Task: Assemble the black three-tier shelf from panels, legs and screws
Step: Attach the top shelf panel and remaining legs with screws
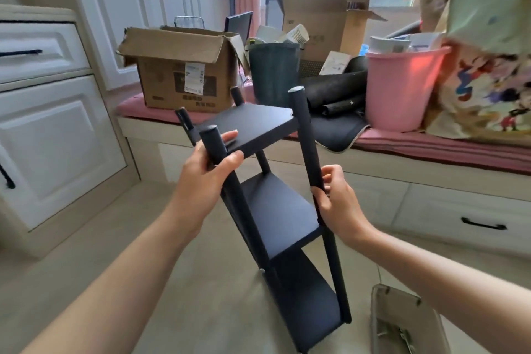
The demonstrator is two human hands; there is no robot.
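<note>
Your left hand [205,169] curls round the near-left leg [227,181] of the shelf [275,204]; your right hand [334,198] pinches the near-right leg [306,141]; the shelf stands tilted on the floor in front of the window seat [431,144]; three panels and four legs look joined, so probably only tightening or checking is left; a grey tray [402,322] lies right of the shelf's foot.

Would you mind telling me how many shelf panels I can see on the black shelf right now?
3. The top panel lies level with the left hand, the middle panel sits beside the right hand, and the bottom panel is nearest the floor. None seems hidden.
</note>
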